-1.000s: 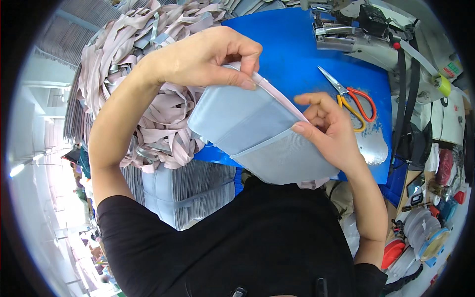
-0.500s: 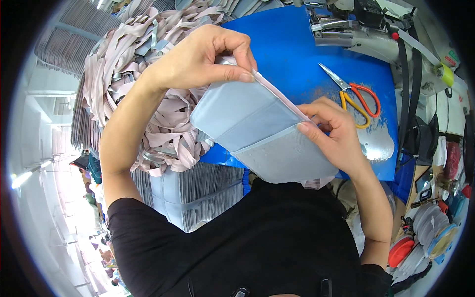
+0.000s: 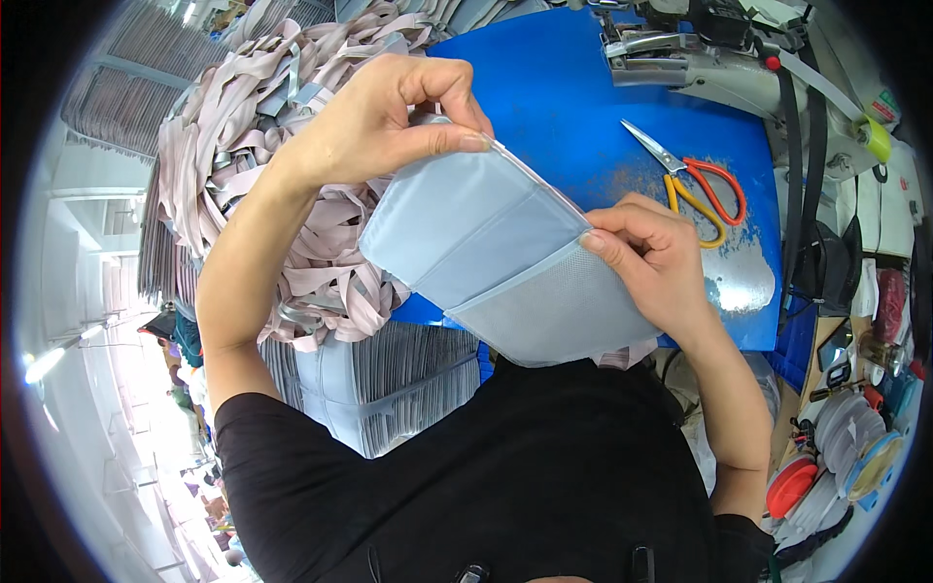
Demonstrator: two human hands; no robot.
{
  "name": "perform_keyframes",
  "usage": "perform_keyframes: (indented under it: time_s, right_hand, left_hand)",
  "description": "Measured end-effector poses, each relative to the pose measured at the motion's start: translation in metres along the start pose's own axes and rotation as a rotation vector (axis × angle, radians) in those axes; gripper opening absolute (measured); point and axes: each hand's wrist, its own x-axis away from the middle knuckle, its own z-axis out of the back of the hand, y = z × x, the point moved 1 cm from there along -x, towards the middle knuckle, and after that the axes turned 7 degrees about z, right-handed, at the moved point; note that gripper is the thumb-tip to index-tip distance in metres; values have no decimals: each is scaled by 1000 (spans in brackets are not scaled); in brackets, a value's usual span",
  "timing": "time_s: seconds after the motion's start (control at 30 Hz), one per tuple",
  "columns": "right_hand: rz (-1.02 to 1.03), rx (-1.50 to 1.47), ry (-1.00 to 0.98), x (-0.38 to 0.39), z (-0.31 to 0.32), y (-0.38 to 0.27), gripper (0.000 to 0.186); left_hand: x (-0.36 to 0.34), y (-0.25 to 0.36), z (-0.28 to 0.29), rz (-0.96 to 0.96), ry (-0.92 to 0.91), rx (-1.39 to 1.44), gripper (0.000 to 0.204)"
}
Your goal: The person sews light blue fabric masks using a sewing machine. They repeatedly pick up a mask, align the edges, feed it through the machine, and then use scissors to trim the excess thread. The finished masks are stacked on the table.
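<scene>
Far left: tube light (image 3: pixel 44 365) glowing by the white wall; upright stacks of flat grey pieces (image 3: pixel 117 107) banded together behind.
Strap heap: pink and grey fabric straps (image 3: pixel 228 165), tangled, piled high beside the worker's left arm.
Banded bundle: packed grey panels (image 3: pixel 413 364) below the heap, band running around them.
Left hand: left hand (image 3: pixel 418 112) up high, thumb and fingers pinched on the top corner of the work; wrist bent over.
Panel: grey-blue fabric panel (image 3: pixel 476 214) with a thin pinkish edge, held up at a slant between both hands, in front of the chest and over the near side of the table; can't tell from here if it touches the black shirt (image 3: pixel 486 466).
Pocket: grey mesh pocket (image 3: pixel 554 306) across the panel's lower part.
Table: blue tabletop (image 3: pixel 554 87), surface worn under the scissors.
Right hand: right hand (image 3: pixel 661 257) gripping the slanted edge near the pocket top, thumb in front, other fingers curled behind.
Scissors: scissors (image 3: pixel 727 189), red and yellow handles, lying just beyond that hand, tips pointing away.
Machine: sewing machine (image 3: pixel 729 83) at the table's far right.
Far right: yellow-green tape roll (image 3: pixel 877 141); lower, red disc (image 3: pixel 792 488) among pale ones.
</scene>
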Motion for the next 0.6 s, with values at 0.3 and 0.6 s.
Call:
perform_keyframes:
  time_s: [0.3, 0.6]
  right_hand:
    - [-66, -63, 51, -11, 3, -5, 17]
    - [-330, -399, 159, -56, 24, 5, 22]
  left_hand:
    - [-20, -3, 3, -59, 70, -34, 18]
    - [-113, -47, 19, 23, 38, 16, 17]
